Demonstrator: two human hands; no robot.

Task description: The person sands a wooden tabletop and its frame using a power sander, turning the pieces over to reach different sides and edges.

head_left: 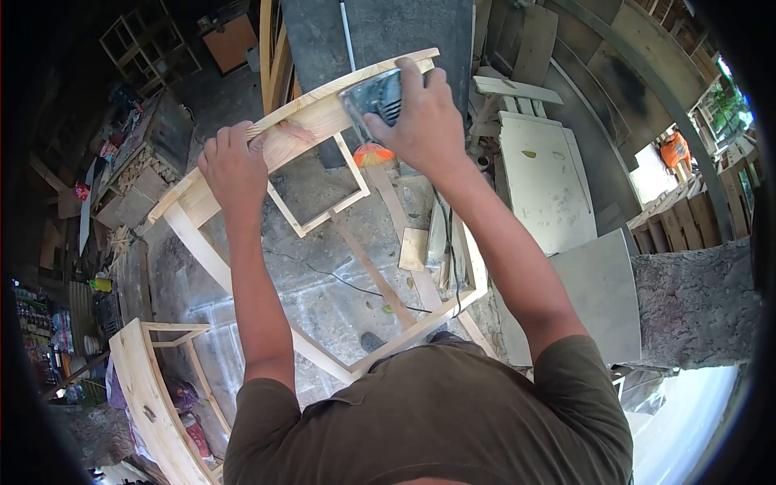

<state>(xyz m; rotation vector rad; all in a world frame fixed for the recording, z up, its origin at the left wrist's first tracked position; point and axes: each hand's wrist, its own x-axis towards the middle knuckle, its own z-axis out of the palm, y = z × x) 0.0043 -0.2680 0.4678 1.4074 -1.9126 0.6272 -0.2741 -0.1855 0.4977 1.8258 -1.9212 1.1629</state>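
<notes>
A wooden frame (198, 246) of pale bare timber stands in front of me, with a long curved board (301, 137) along its far side. My left hand (236, 166) is wrapped over this board left of its middle, fingers across the top edge. My right hand (428, 121) grips a grey-blue power sander (373, 105) with vent slots, set against the board's inner face near its right end. Part of the sander is covered by the hand, and its outline is slightly blurred. Below my right forearm a dark cord (457, 287) hangs down over the frame.
Another wooden frame (145, 396) with a curved board stands at lower left. A small rectangular wooden frame (362, 192) and a long wood strip (376, 279) lie beyond my frame's near rail. Pale panels (543, 186) lean at right, beside a rough post (695, 303). A cluttered bench (141, 145) stands at left.
</notes>
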